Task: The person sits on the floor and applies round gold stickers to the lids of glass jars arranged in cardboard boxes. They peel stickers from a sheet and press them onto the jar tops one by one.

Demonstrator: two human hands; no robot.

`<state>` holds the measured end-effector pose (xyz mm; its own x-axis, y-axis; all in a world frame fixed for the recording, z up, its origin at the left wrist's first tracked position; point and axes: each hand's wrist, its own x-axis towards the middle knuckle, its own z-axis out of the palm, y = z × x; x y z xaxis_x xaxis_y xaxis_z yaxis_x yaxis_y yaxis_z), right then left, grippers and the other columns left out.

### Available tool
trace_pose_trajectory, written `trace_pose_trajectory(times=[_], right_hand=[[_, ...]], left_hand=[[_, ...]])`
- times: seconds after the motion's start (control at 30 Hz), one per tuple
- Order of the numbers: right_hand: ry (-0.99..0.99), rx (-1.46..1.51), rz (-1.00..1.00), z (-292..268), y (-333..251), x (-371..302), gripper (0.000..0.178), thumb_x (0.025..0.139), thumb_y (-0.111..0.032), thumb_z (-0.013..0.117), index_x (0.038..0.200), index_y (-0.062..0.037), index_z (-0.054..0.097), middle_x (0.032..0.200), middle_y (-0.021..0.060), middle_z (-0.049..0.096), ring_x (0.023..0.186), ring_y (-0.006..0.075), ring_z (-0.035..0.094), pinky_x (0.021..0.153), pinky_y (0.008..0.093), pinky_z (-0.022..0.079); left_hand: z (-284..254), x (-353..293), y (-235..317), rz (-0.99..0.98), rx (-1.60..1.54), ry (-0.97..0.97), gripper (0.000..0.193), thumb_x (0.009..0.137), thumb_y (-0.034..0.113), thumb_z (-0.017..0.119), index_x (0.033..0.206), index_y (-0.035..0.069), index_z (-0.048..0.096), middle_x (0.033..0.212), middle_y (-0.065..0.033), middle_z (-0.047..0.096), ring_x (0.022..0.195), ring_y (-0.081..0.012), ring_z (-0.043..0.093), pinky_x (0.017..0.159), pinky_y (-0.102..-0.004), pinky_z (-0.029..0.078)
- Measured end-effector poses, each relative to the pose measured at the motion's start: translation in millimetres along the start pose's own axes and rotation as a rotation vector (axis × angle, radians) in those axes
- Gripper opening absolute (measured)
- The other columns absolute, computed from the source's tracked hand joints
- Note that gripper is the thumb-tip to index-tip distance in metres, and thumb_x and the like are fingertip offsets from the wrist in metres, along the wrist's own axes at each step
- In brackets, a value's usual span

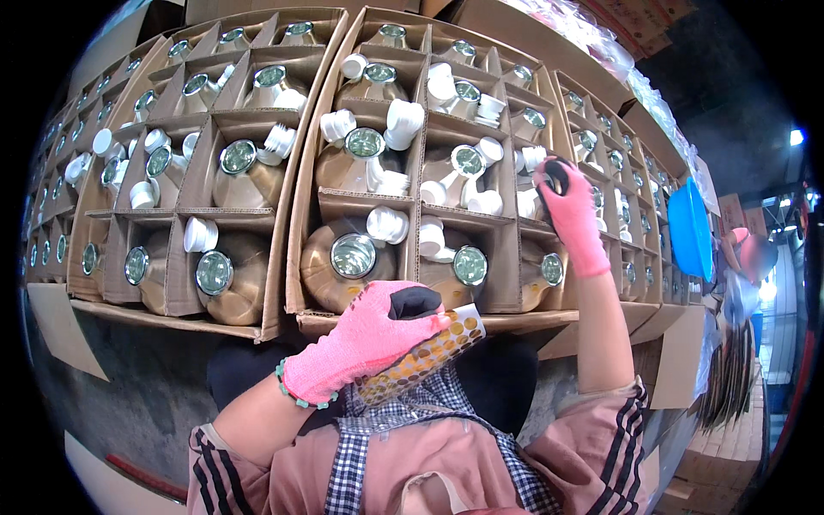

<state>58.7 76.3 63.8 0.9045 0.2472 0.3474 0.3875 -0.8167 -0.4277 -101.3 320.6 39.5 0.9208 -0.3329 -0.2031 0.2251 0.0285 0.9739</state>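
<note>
My left hand (373,330), in a pink glove with dark fingertips, grips a sheet of round gold stickers (429,352) in front of the carton's near edge. Reaching forward, my right hand (577,215) wears the same kind of glove. Its thumb and finger curl together beside a white ribbed plastic cap (532,157); whatever they pinch, if anything, is hidden. Below it, in the near right compartment, sits a round gold bottle (542,279) with a silvery neck. Another gold bottle (322,266) is just beyond my left hand, with a white cap (388,225) beside its mouth.
Cardboard dividers (369,202) split the open carton into compartments holding bottles and loose white caps. A similar full carton (268,223) stands to the left, others to the right. A blue basin (689,230) and another person (747,253) are at the far right.
</note>
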Motion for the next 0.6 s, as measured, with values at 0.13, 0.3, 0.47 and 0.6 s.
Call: trace_pose_trajectory(times=[0.13,0.3,0.47,0.6], right_hand=[[-0.396,0.499,0.076,-29.5,-100.3,-30.3,0.027,0.069,-0.017,0.068,0.090,-0.0016,0.060,0.084,0.0103,0.060,0.077,0.0186,0.058,0.072,0.0292,0.044],[-0.695,0.355,-0.102,-31.5,-129.9,-52.7,0.021,0.063,-0.010,0.071,0.077,-0.0010,0.058,0.069,0.0113,0.057,0.066,0.0254,0.056,0.063,0.0297,0.044],[-0.562,0.285,-0.107,-35.4,-132.6,-58.3,0.018,0.063,-0.006,0.068,0.078,-0.0017,0.059,0.072,0.0119,0.057,0.069,0.0265,0.056,0.063,0.0308,0.044],[-0.507,0.126,-0.365,-36.5,-137.2,-60.9,0.025,0.061,-0.004,0.065,0.085,-0.0061,0.059,0.085,0.0096,0.057,0.085,0.0290,0.055,0.073,0.0354,0.043]], left_hand=[[-2.3,-4.7,4.2,0.005,-0.042,0.041,0.024,0.076,0.022,0.064,0.078,-0.002,0.058,0.063,-0.0029,0.053,0.062,-0.0062,0.042,0.057,-0.0242,0.039],[-1.0,-4.6,-1.2,0.043,-0.143,0.065,0.022,0.074,0.018,0.065,0.081,-0.002,0.058,0.070,-0.0045,0.056,0.065,-0.0077,0.048,0.062,-0.0244,0.042],[-3.7,-2.7,3.6,0.369,0.239,0.190,0.015,0.075,0.005,0.061,0.088,-0.002,0.060,0.084,-0.0082,0.061,0.083,-0.0096,0.054,0.070,-0.0232,0.044],[-0.7,-4.3,-9.7,0.268,0.017,0.162,0.019,0.072,0.014,0.063,0.081,-0.002,0.058,0.073,-0.0127,0.058,0.066,-0.0261,0.056,0.064,-0.0311,0.046]])
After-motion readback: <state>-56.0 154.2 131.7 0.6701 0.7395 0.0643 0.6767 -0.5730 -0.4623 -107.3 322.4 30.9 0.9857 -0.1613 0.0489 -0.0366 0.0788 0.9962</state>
